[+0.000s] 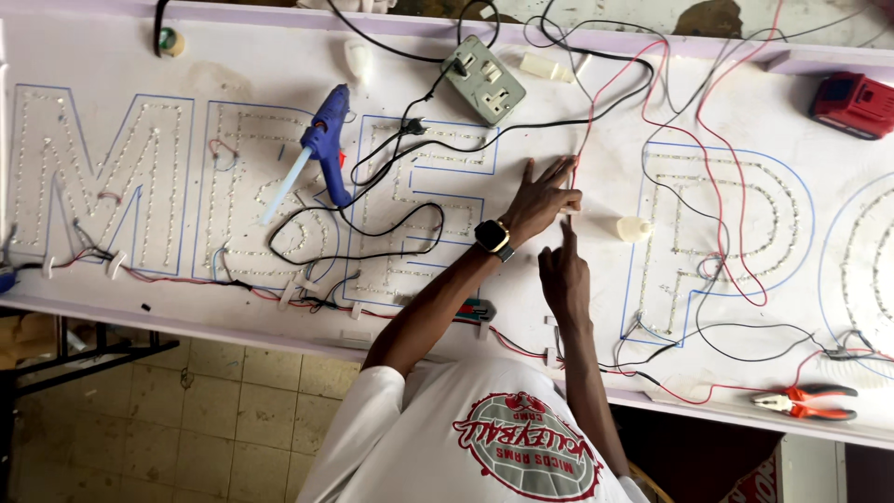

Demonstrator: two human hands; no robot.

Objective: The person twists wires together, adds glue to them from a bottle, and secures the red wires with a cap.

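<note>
Pressing flat on a long white sign board (596, 140), matte, with letter outlines drawn in blue and filled with rows of small dot-like lights. Left hand (543, 197): fingers spread wide, palm down on bare board between two letter outlines, smartwatch (493, 237) on wrist, forearm angled up from lower left. Right hand (564, 277): index finger extended straight toward the left hand's fingertips, other fingers curled, holding nothing visible; fingertip just beside a thin red wire (596, 102) running down to that spot. Small white bottle-shaped piece (633, 228) near, right of both hands. Thin black and red wires looped loosely over the board. Blue glue gun (321, 140) with translucent stick lying well left; grey twin socket block (484, 79) above; red battery pack (852, 102) at far right; orange-handled pliers (805, 401) at lower right edge.
</note>
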